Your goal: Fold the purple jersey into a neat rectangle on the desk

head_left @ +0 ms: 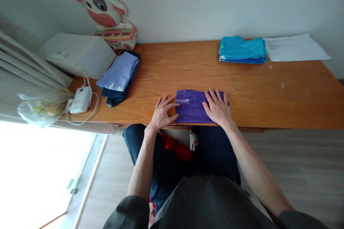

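Observation:
A purple folded T-shirt (189, 109) with white lettering near its left end lies flat at the front edge of the wooden table. My right hand (217, 106) rests on its right part, fingers spread and pointing away from me. At the shirt's left edge is my left hand (163, 112), palm down with the fingers apart, its fingertips reaching the cloth. Neither hand grips anything.
Folded lavender and navy clothes (119, 73) lie at the left. Folded blue clothes (243, 50) sit at the back right beside white paper (295, 48). A cow toy keyboard (115, 35), white box (77, 53) and corded white adapter (81, 99) stand at the left.

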{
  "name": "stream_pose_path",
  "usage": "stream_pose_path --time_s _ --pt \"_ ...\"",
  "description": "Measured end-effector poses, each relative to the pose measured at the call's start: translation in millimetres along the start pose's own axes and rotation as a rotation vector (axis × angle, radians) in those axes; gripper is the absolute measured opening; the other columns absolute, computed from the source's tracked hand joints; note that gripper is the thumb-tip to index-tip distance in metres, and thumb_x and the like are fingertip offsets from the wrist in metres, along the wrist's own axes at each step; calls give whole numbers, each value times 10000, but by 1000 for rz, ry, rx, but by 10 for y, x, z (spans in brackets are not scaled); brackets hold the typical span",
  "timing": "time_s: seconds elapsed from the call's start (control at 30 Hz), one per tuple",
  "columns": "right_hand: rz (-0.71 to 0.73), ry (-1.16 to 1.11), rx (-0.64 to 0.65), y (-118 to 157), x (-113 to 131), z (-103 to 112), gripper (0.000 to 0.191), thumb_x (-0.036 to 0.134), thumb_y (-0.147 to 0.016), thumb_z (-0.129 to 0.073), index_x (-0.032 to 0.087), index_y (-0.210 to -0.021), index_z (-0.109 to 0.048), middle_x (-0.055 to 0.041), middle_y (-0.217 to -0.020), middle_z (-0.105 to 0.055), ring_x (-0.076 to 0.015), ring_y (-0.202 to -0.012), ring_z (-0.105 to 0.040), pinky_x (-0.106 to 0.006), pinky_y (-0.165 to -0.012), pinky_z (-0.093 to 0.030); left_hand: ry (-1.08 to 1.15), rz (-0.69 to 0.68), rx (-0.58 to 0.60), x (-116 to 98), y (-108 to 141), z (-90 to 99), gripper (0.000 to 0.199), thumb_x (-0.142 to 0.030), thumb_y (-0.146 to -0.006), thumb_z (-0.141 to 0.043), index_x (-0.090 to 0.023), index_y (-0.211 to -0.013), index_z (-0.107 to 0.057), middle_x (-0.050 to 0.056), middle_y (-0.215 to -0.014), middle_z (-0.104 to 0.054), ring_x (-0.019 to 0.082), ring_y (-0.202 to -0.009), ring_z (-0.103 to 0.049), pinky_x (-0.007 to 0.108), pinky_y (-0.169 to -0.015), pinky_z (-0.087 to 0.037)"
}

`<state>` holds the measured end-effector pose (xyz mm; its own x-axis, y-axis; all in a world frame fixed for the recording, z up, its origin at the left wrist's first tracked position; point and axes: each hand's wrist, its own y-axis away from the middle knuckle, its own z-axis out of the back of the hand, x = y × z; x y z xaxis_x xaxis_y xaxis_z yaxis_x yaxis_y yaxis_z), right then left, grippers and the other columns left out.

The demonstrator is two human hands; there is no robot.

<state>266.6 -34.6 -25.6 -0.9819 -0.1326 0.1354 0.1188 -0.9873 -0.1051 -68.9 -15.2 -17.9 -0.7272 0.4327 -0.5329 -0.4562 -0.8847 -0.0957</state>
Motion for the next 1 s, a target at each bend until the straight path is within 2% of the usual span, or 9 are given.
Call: stream_pose_path --time_s 0.4,0.6,0.8,1.0 --pt "9 -7 -19 11 -14 -23 744 484 -1201 -340 186 -1882 -332 -152 -1909 -372 -432 -1788 -294 -761 -1426 -202 10 -23 134 36 -20 82 828 -404 -901 -899 -376 -1683 -629 22 -1896 -438 392 -1841 -171 711 -1489 -88" --pt "7 -10 -19 5 -8 -15 731 482 -1202 -343 158 -1855 -391 -157 -1908 -372 -431 -1784 -306 -753 -1428 -205 17 -19 150 36 -24 94 882 -402 -890 -928 -364 -1708 -600 27 -1912 -406 391 -1844 -147 694 -1496 -59" --pt "2 -23 -5 2 1 8 741 486 -1200 -332 173 -1872 -359 -151 -1909 -372 -438 -1784 -300 -765 -1421 -214 -9 -31 200 52 -45 106 1002 -466 -870 -966 -368 -1763 -524 49 -1934 -356 412 -1847 -96 718 -1486 -27" --pt "0 -6 17 -12 -3 5 742 490 -1205 -322 155 -1864 -372 -148 -1920 -348 -436 -1791 -280 -752 -1431 -202 9 -16 221 31 -60 141 1028 -456 -878 -962 -369 -1785 -486 55 -1946 -328 420 -1847 -64 720 -1481 4"
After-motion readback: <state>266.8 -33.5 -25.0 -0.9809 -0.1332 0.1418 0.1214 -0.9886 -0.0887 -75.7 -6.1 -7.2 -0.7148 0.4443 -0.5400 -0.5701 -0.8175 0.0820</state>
